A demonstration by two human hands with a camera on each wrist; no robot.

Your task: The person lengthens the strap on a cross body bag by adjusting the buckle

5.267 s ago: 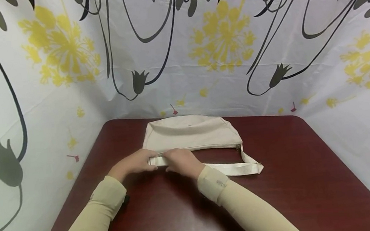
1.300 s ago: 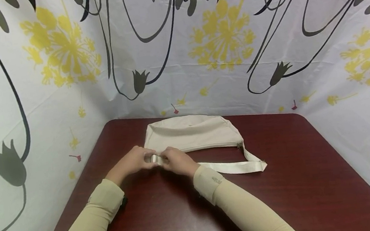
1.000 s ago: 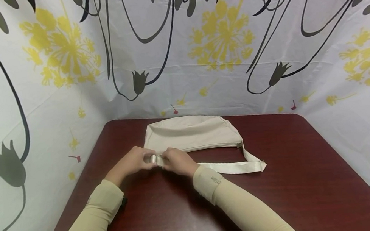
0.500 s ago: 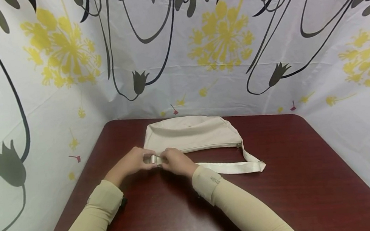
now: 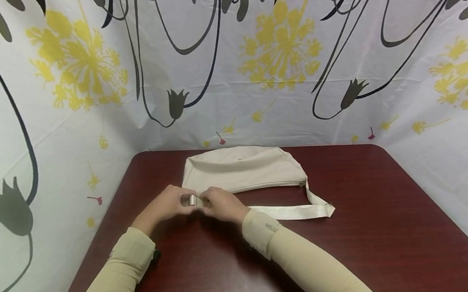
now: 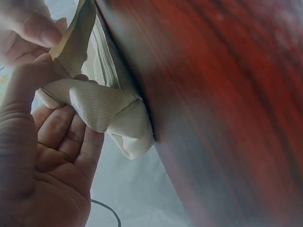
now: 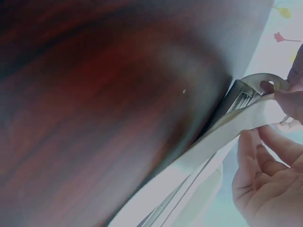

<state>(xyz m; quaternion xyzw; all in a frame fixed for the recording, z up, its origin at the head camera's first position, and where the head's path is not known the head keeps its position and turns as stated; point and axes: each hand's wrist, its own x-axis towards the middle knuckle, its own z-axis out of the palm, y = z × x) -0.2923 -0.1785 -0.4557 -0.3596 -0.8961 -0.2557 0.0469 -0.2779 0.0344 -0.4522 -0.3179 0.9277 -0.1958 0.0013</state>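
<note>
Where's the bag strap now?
In the head view, the strap loops on the near side of the bag, its left stretch gripped by the left hand and right hand.

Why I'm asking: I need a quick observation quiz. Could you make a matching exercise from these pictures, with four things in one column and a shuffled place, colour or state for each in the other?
Things
1. Shoulder bag
2. Shoulder strap
3. Table
4. Patterned backdrop

Places, colours, states
A. Dark reddish brown
B. Held in the left hand and right hand
C. White with yellow and grey flower motifs
D. Lying near the table's far edge

Pairs: 1-D, 2-B, 3-A, 4-C
</note>
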